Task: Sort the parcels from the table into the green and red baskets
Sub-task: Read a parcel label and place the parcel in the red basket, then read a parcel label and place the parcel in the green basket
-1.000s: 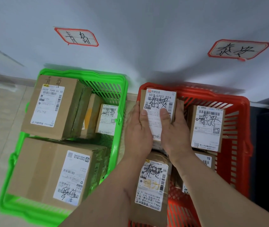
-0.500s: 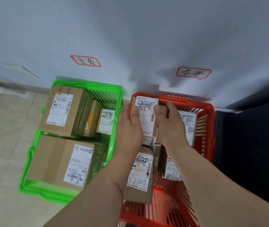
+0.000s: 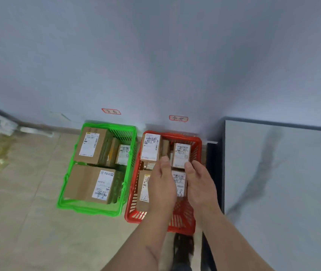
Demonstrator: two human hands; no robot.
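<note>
Single head view, worn high, looks forward and steeply down at the green plastic basket and red plastic basket on the floor against the pale wall; wide angle, baskets mid-frame, forearms entering from bottom edge.

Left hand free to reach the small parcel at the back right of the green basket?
Probably yes. The left hand holds nothing above the red basket; the small parcel lies uncovered in the green basket.

Soft, even indoor light fell from above and left no harsh glare. The wall shaded bluish-grey toward its upper corners. Motion blur softened both hands and the parcel labels. Wide-angle distortion bowed the skirting at the left edge.
</note>
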